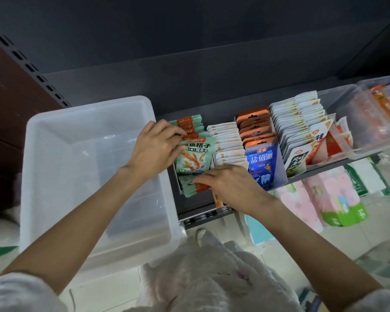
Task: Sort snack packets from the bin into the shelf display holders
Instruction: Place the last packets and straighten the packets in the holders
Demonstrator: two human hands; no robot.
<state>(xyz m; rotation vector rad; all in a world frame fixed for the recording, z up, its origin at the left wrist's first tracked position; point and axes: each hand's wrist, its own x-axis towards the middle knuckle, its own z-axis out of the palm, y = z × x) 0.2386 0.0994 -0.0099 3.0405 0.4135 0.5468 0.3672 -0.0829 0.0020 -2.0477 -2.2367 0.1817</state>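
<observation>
The left hand (154, 149) pinches the green packets (195, 154) ahead of its fingertips; the right hand (229, 183) clamps a front packet (192, 186) (keep rows upright, I'd judge).

- The front green packet (194, 154) in the leftmost holder reads "鱼搭子", its first character hidden by the left hand (153, 149); a smaller line below reads "小鱼+魔芋干".
- The blue packet (261, 163) carries a red tag "正卤" above large white "盐值派".
- A dark-labelled white packet (296, 161) shows "风味", partly legible.
- A red-and-white packet (317, 140) shows "辣".
- The green tissue pack (345, 212) below the shelf bears "14".
</observation>
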